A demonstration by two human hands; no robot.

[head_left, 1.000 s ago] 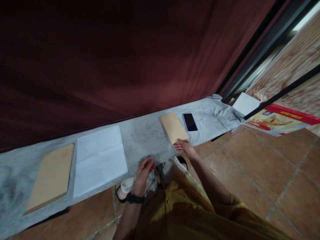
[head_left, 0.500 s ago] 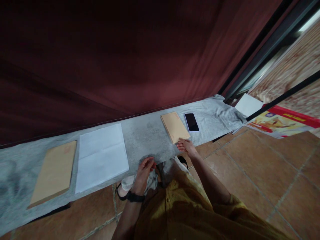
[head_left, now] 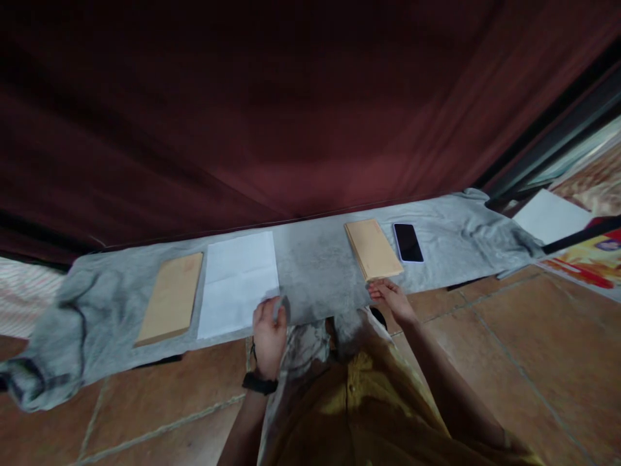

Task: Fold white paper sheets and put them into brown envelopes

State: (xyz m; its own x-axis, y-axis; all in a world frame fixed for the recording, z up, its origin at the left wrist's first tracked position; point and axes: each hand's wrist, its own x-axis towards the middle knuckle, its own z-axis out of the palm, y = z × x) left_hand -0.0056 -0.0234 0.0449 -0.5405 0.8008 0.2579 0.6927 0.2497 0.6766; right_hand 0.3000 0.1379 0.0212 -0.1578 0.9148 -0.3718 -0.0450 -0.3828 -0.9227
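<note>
My left hand point(head_left: 270, 333) is over the near right corner of a stack of white paper sheets point(head_left: 237, 278), thumb and fingers apart, with nothing seen in it. Whether its fingertips touch the paper I cannot tell. My right hand point(head_left: 394, 301) is at the near edge of a stack of brown paper envelopes point(head_left: 374, 249), fingers stretched out and loosely bent, holding nothing that I can see. To the right of that stack lies a phone point(head_left: 408, 243) with a dark screen. A second, larger stack of brown envelopes point(head_left: 171, 298) lies left of the white paper.
Everything lies on a narrow bench covered with a grey cloth point(head_left: 315, 272), bunched at both ends. A dark red curtain point(head_left: 301, 129) hangs behind it. Tiled floor point(head_left: 485, 349) surrounds the bench; a white sheet point(head_left: 552, 215) and a colourful printed box point(head_left: 592, 259) are at the right.
The view has turned left, so the bench's things appear further right. My left hand has moved left to the white paper. My right hand has drawn slightly back from the envelope stack's near corner.
</note>
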